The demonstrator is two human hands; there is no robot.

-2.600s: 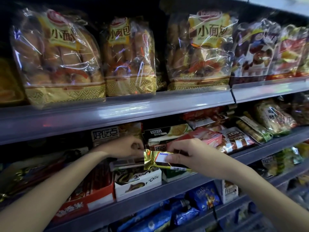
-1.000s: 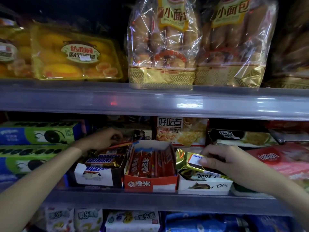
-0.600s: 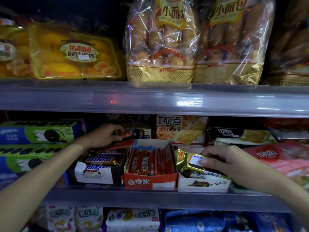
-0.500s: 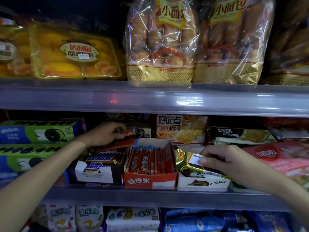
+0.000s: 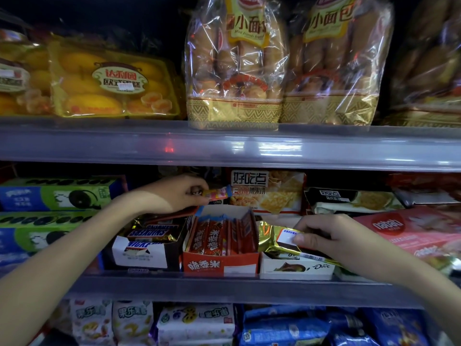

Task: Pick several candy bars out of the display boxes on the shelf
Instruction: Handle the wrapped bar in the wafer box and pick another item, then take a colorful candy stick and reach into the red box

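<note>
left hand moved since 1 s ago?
Yes. The left hand has risen from the Snickers box toward the shelf rail above, holding a small red bar.

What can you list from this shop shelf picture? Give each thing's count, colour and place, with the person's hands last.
Bread bags: two clear, gold-trimmed, top shelf.
Cake tray: one, yellow, top left.
Snickers box: one, white, middle shelf.
Red wafer box: one, centre.
Dove box: one, white, right of it.
Oreo boxes: two, green-blue, left.
Nabati pack: one, red, right.
Left hand: holds a small red bar.
Right hand: holds a gold chocolate bar.
</note>
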